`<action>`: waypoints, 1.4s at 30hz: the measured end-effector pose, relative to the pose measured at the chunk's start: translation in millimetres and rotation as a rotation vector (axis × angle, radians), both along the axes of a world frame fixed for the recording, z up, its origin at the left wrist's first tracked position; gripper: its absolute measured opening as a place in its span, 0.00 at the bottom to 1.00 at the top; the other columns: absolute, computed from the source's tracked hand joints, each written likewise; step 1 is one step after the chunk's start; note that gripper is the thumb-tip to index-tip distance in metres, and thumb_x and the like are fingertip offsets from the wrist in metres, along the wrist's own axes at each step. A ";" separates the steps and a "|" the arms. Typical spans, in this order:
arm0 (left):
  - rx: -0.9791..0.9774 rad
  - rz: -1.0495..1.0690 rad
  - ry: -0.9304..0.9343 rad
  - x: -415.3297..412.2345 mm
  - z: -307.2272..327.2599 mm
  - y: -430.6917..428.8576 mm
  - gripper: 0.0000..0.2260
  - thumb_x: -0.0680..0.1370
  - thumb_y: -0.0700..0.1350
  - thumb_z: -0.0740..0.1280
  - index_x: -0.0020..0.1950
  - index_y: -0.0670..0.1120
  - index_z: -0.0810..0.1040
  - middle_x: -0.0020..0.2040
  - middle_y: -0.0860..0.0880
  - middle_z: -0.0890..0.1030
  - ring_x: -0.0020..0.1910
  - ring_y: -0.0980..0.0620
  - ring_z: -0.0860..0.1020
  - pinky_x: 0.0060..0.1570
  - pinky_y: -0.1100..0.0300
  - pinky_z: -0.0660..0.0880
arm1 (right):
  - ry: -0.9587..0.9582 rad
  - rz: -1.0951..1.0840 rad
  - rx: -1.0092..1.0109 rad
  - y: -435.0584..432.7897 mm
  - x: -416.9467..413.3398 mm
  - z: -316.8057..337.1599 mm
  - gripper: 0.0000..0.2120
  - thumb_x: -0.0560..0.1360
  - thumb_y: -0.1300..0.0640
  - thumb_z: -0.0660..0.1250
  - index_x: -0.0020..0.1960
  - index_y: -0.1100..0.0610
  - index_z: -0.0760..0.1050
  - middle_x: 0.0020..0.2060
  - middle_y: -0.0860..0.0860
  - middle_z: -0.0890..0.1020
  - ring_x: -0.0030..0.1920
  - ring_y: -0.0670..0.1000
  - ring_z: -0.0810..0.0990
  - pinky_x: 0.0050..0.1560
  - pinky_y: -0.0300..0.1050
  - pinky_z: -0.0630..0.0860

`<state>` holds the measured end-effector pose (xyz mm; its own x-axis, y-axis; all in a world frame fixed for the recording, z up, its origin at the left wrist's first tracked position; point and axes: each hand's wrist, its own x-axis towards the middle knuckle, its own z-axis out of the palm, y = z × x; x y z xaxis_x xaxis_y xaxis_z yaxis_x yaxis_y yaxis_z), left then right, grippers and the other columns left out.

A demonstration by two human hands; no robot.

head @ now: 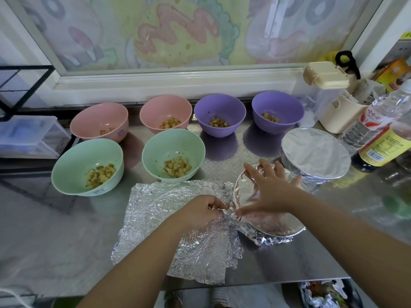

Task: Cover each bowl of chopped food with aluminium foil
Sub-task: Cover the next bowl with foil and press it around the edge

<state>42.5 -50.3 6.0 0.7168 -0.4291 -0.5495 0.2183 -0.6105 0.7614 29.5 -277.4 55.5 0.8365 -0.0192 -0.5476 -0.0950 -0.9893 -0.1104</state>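
A bowl wrapped in smooth foil [273,221] sits at the front right of the steel counter. My right hand [269,187] lies spread on its foil top, thumb at the near-left rim. My left hand [202,210] pinches the crumpled foil edge at that rim. A stack of crinkled foil sheets [169,218] lies under my left arm. A second foil-covered bowl [315,158] stands behind. Open bowls of chopped food stand in two rows: two green ones [86,167] [173,155], two pink ones [100,121] [165,113] and two purple ones [220,114] [278,111].
Bottles [378,134] and a cream lidded container [327,94] crowd the right back corner. A window sill with patterned glass runs behind the bowls. A clear plastic drawer unit [29,136] stands off the counter's left end. The counter's front edge [266,281] is close below the foil sheets.
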 end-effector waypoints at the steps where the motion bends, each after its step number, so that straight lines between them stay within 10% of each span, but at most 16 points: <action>1: 0.024 -0.025 -0.037 0.6 2.2 -2.5 0.06 0.78 0.43 0.70 0.52 0.53 0.82 0.47 0.47 0.80 0.37 0.52 0.77 0.32 0.62 0.75 | -0.002 0.000 -0.001 0.2 -0.1 0.1 0.70 0.46 0.12 0.61 0.77 0.33 0.28 0.80 0.47 0.31 0.79 0.64 0.31 0.66 0.86 0.43; 8: 0.060 0.008 -0.076 5.4 8.1 -33.1 0.08 0.78 0.39 0.64 0.52 0.46 0.81 0.41 0.50 0.81 0.33 0.56 0.75 0.33 0.63 0.72 | -0.022 0.002 -0.005 -0.4 -0.8 -2.5 0.70 0.46 0.12 0.61 0.77 0.33 0.28 0.80 0.47 0.31 0.79 0.64 0.31 0.66 0.86 0.42; 20: -0.418 0.703 0.372 -2.6 9.6 -61.7 0.15 0.77 0.26 0.64 0.61 0.38 0.76 0.54 0.37 0.83 0.46 0.40 0.84 0.41 0.53 0.84 | -0.060 -0.004 -0.002 2.1 -3.8 -2.9 0.69 0.50 0.14 0.64 0.77 0.34 0.30 0.80 0.49 0.32 0.79 0.64 0.32 0.66 0.86 0.42; 27: -0.421 0.547 0.434 7.8 41.4 -63.2 0.15 0.79 0.30 0.58 0.49 0.42 0.83 0.45 0.41 0.85 0.44 0.44 0.82 0.54 0.44 0.81 | -0.061 -0.006 -0.005 3.6 -4.0 -3.5 0.69 0.49 0.13 0.63 0.77 0.34 0.29 0.80 0.49 0.32 0.79 0.64 0.32 0.66 0.86 0.41; 42: -0.365 0.323 0.688 31.2 84.9 -73.3 0.20 0.83 0.49 0.49 0.44 0.41 0.75 0.27 0.46 0.80 0.28 0.49 0.80 0.38 0.59 0.73 | -0.042 -0.009 0.001 6.1 -3.9 -1.7 0.70 0.46 0.14 0.58 0.77 0.34 0.28 0.80 0.49 0.31 0.78 0.65 0.30 0.66 0.86 0.40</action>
<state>73.7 -123.6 91.0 0.3909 -0.4958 -0.7755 0.8276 -0.1794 0.5319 25.7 -271.3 53.9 0.8586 -0.0260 -0.5120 -0.0990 -0.9883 -0.1158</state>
